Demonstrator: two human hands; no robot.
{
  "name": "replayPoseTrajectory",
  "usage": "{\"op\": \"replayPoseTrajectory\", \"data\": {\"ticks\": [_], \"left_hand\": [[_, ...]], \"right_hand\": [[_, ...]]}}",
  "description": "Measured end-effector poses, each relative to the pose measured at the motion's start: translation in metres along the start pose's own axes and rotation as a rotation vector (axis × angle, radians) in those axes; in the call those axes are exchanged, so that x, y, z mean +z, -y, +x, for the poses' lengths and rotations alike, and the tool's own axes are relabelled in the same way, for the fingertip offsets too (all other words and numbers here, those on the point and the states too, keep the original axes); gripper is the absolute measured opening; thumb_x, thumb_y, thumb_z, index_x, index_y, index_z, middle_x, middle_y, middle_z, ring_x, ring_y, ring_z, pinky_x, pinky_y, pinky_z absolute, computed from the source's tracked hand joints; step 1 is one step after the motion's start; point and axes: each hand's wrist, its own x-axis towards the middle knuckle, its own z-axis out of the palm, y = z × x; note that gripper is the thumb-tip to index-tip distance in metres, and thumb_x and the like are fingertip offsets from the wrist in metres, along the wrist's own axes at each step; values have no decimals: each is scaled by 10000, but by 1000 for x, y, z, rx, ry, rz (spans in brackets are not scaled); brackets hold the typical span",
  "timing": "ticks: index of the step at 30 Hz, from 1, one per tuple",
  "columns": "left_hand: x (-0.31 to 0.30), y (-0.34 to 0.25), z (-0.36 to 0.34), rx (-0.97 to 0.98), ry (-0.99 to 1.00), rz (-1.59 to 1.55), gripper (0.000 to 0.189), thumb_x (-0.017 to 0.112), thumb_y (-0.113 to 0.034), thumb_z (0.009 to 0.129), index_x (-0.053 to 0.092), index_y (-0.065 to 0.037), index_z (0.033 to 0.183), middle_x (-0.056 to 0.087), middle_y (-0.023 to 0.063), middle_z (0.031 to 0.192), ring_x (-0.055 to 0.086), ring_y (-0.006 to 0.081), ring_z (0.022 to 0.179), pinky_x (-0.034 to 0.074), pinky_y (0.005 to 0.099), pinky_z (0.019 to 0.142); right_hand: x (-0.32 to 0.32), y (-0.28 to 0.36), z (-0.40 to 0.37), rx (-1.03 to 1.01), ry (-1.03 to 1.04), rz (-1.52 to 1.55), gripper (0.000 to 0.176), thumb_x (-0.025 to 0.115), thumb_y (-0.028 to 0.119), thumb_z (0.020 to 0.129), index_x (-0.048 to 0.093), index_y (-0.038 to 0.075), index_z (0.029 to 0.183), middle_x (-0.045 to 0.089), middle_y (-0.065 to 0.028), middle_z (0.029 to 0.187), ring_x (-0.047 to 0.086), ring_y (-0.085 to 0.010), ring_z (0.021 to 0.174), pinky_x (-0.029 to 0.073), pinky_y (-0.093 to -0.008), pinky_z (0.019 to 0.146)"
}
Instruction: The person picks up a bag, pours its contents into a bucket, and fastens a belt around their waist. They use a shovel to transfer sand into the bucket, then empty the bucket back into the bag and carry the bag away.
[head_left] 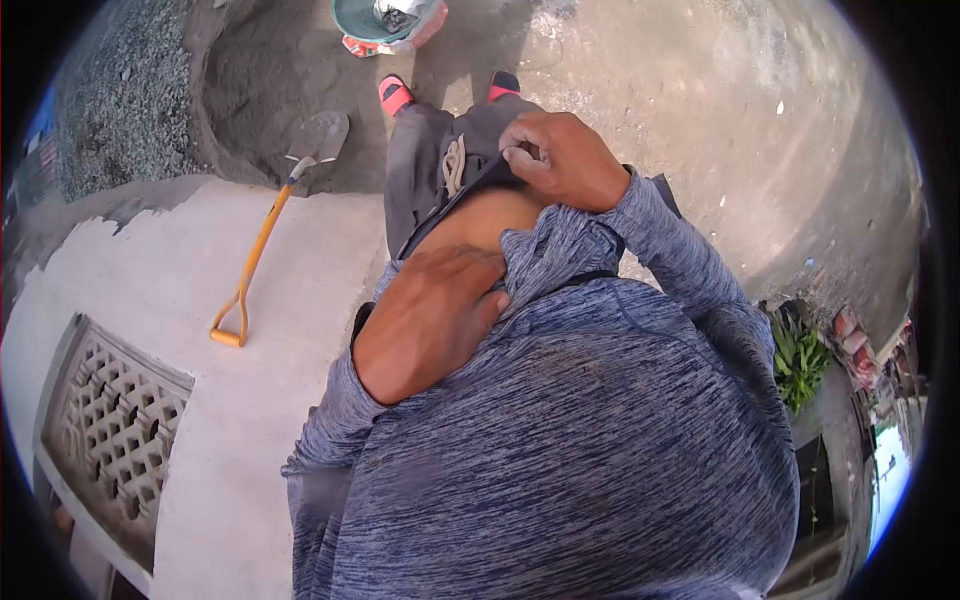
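My right hand (568, 160) is closed on the waistband of my dark grey trousers (425, 165), pulling it out from my belly. A pale drawstring (454, 167) hangs from the trousers' front. My left hand (432, 322) lies against my belly at the bunched hem of my blue-grey heathered shirt (570, 430). Its thumb and fingers close on the shirt cloth, with the fingertips partly hidden. Some bare skin shows between the shirt and the waistband.
A shovel (260, 245) with a yellow handle leans on the white wall (300, 300), its blade by dark sand (250, 90). Gravel (125, 100) lies at the far left. A green tub (362, 25) stands past my red footwear (395, 95). A lattice vent (115, 425) and a plant (798, 355) flank me.
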Motion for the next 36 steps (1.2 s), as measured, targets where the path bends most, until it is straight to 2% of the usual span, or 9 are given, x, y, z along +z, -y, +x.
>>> {"op": "replayPoseTrajectory", "data": {"ticks": [6,11,15,18,20,23,27,32,36], "left_hand": [[-2,-9,0,26,-23,22,221,632,-103,834,595,36,1002,646,198,1022,600,384,997,466,424,879],[2,-8,5,29,-9,113,242,661,-117,819,587,45,983,575,227,1139,522,422,1122,430,434,944],[15,2,23,77,-77,179,340,688,-151,819,546,51,1053,545,244,1151,498,417,1144,413,449,953],[25,22,50,183,-193,84,494,676,-283,856,477,73,1134,552,257,1075,529,405,1070,420,456,921],[22,28,56,-35,81,124,662,616,-454,881,412,89,1198,564,247,961,561,399,955,448,456,847],[17,28,58,-79,134,134,744,554,-582,872,449,99,1152,572,228,848,586,386,862,472,447,771],[14,33,63,-38,107,145,750,559,-603,859,483,95,1123,577,215,746,603,376,776,480,448,720],[-2,34,66,-152,288,36,749,577,-603,840,531,83,1135,610,235,742,623,388,751,485,441,727],[6,48,62,-116,80,2,720,582,-592,839,559,48,1168,639,248,820,637,396,816,489,445,767]], "right_hand": [[-1,-4,4,-72,32,-11,173,578,182,814,634,25,860,612,-146,816,588,-334,774,474,-396,706],[-1,2,4,-26,37,79,180,559,173,794,617,4,778,613,-151,768,593,-333,765,462,-419,693],[-4,-5,7,-57,103,70,162,576,165,816,635,16,843,613,-139,800,587,-320,736,475,-383,677],[-6,-9,14,-81,141,101,166,583,162,816,635,8,849,619,-131,803,590,-303,711,475,-372,657],[-3,-8,16,-28,196,155,169,587,160,816,635,4,861,622,-127,802,592,-281,698,474,-365,647],[-2,-8,17,-19,205,134,171,585,158,817,634,2,866,620,-124,798,591,-267,704,472,-359,650],[-3,-9,21,-66,182,122,170,584,155,815,633,2,868,620,-126,799,590,-269,714,469,-355,654],[-2,-4,24,-65,207,91,158,589,145,807,633,3,862,625,-130,805,595,-279,729,471,-359,673],[2,-5,21,-41,224,114,151,596,137,801,637,5,863,624,-137,803,593,-288,723,471,-357,674]]}}
